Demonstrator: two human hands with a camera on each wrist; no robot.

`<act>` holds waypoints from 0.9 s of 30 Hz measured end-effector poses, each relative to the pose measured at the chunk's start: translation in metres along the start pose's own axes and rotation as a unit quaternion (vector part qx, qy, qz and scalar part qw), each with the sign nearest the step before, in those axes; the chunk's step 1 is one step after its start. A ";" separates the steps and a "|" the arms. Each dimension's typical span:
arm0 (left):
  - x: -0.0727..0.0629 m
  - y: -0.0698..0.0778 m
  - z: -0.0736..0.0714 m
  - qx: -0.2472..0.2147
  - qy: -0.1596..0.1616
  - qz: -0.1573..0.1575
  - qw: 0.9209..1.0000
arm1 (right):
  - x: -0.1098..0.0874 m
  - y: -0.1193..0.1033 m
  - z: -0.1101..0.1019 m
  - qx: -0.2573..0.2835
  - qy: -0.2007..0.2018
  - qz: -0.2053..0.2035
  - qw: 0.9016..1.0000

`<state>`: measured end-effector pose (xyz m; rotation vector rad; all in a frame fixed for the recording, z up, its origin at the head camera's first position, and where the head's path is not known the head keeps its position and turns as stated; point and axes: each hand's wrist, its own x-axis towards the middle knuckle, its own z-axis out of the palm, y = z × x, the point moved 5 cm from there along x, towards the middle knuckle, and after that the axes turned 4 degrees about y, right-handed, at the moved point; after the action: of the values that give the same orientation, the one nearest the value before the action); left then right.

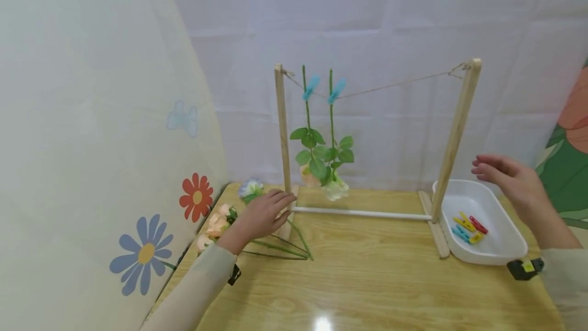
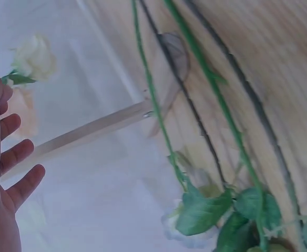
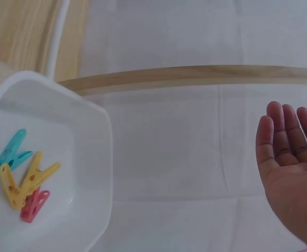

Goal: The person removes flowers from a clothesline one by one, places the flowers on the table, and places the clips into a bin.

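Observation:
Over the flower stems (image 1: 280, 249) on the table's left hovers my left hand (image 1: 264, 213), its fingers loosely spread and holding nothing. Peach roses (image 1: 218, 223) and a pale bluish-white flower (image 1: 250, 188) lie beside it. My right hand (image 1: 514, 180), relaxed and bare of any object, is above the white tub (image 1: 510, 249). Inside the tub lie red, yellow and blue clothespins (image 3: 35, 205). On the string (image 1: 395, 86), two blue clothespins (image 1: 337, 91) pinch two upside-down flowers, one with a white bloom (image 1: 336, 188), the other with a peach bloom (image 1: 310, 175).
A wooden frame (image 1: 452, 142) with two posts carries the string and stands mid-table, a white rod (image 1: 363, 213) joining its feet. Behind it hangs a white cloth (image 1: 390, 14). A printed flower curtain (image 1: 92, 116) borders the left side.

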<state>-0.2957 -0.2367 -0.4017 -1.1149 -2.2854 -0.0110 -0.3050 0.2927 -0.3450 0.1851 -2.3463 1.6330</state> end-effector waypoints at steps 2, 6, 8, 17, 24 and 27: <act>0.005 0.000 -0.006 -0.002 0.013 0.000 1.000 | -0.001 -0.004 0.001 0.005 -0.005 0.002 1.000; 0.014 0.001 -0.017 -0.010 0.041 0.004 0.999 | 0.000 -0.012 0.002 -0.002 -0.003 0.002 1.000; 0.018 0.001 -0.022 -0.015 0.056 0.004 0.998 | 0.001 -0.016 0.002 0.018 -0.006 -0.007 1.000; 0.034 0.004 -0.041 -0.007 0.097 0.007 0.995 | 0.003 -0.033 0.008 0.053 -0.018 -0.041 0.998; 0.049 0.007 -0.051 -0.009 0.110 0.007 0.994 | 0.005 -0.054 0.020 0.038 -0.019 -0.059 0.997; 0.056 0.008 -0.056 -0.009 0.120 0.001 0.993 | 0.008 -0.062 0.025 0.036 -0.021 -0.067 0.997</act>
<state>-0.2885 -0.2060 -0.3293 -1.0631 -2.0732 -0.1576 -0.3000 0.2475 -0.2948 0.3866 -2.2534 1.6653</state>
